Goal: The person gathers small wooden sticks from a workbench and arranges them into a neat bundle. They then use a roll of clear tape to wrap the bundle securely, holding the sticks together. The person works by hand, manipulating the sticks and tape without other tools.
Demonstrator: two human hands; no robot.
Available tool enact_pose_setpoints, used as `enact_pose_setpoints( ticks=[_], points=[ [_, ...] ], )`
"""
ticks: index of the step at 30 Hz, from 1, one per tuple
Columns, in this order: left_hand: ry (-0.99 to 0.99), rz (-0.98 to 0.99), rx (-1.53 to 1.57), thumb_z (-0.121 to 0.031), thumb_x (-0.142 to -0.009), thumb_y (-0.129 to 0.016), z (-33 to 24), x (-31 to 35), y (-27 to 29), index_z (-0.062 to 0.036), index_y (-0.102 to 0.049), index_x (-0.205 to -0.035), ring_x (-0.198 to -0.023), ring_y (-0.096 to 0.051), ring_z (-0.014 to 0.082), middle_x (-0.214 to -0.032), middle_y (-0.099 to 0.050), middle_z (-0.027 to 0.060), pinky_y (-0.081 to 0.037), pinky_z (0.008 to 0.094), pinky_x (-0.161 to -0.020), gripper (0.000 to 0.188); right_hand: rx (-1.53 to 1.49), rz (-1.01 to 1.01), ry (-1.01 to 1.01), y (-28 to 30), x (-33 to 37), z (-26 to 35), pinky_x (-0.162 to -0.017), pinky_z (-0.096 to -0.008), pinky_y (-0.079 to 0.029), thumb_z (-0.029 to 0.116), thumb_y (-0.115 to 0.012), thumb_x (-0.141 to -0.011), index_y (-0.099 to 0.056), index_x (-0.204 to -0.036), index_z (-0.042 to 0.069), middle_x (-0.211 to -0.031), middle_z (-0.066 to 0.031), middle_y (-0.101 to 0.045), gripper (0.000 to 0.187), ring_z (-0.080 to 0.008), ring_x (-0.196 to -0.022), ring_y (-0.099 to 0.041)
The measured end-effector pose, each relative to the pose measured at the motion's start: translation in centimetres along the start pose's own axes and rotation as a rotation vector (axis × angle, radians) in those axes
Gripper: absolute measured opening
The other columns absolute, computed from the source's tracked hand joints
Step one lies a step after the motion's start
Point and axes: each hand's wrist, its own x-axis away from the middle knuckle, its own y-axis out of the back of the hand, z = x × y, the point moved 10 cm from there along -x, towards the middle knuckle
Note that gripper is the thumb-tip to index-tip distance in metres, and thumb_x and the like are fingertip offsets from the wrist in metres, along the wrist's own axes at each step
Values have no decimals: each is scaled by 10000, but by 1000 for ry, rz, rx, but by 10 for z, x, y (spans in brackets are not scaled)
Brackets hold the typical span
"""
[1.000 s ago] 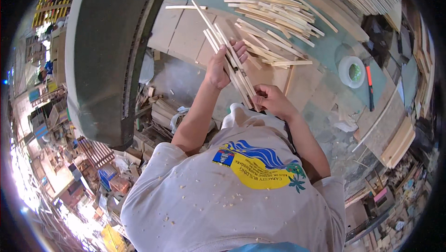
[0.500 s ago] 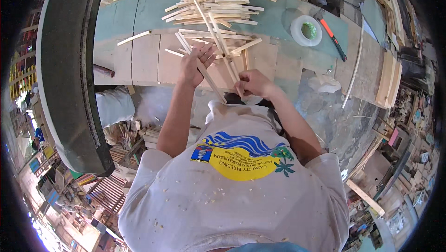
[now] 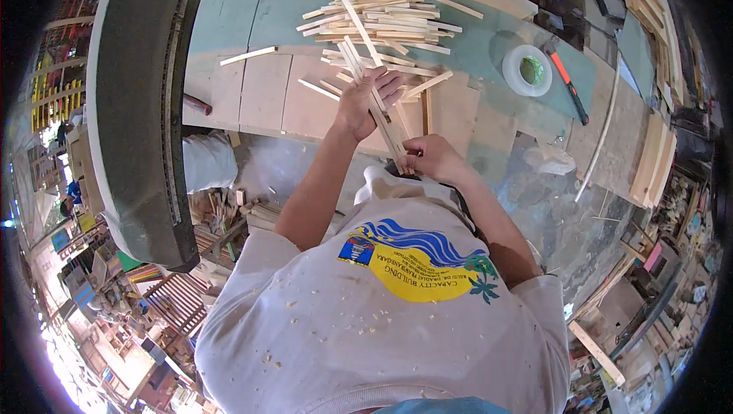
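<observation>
Thin wooden strips, several side by side, slope from over the workbench down toward my shirt. My left hand holds them partway up, palm turned upward, the strips lying between thumb and loosely curled fingers. At their near ends, my right hand pinches them between thumb and fingers. Just beyond is a loose pile of similar strips, with a few scattered ones nearer my left hand. How many strips I hold cannot be made out.
On the bench, a roll of tape and a red-and-black cutter knife lie to the right. A long dark machine beam stands at the left. Wood planks rest at the far right.
The strips, spread apart between my two hands before, are now together in one bundle. My left hand has moved closer to my right. The whole view has shifted slightly.
</observation>
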Motion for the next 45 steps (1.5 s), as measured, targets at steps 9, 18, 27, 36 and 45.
enact_pose_setpoints(
  ticks=[9,18,27,36,45],
  points=[
    [8,-223,-77,-334,-1046,-570,-10,10,43,-118,-591,-1042,-508,-335,62,-645,-361,-71,-313,230,-466,217,416,-472,39,41,-25,-22,-725,-452,-557,312,-704,-917,-711,-989,18,-918,-178,-733,303,-324,-843,-726],
    [-85,-557,-174,-235,-965,-670,-40,31,133,-159,-476,-700,-478,-303,84,-599,-342,-52,-292,289,-462,337,409,-579,125,25,-46,-52,-717,-471,-528,217,-640,-908,-629,-854,54,-918,-175,-673,173,-352,-884,-683],
    [-50,-676,-298,-208,-939,-646,-22,47,180,-45,-597,-893,-489,-417,111,-827,-646,81,-359,283,-450,177,750,-1316,-207,192,173,-119,-898,-484,-508,291,-599,-960,-706,-1047,79,-1024,-180,-699,252,-360,-999,-666],
    [-158,-612,-182,-197,-973,-590,3,38,165,-24,-611,-1151,-507,-441,86,-880,-684,89,-449,288,-517,249,613,-1253,-546,347,237,-172,-886,-501,-518,278,-639,-921,-681,-1217,39,-1087,-236,-699,383,-405,-1029,-671],
    [-174,-748,-154,-239,-1014,-599,14,30,161,-7,-586,-1159,-521,-464,88,-1027,-728,136,-559,311,-569,273,722,-514,445,162,-124,64,-1065,-460,-453,267,-735,-876,-563,-1356,109,-1373,-117,-559,534,-357,-1264,-533]
  ],
)
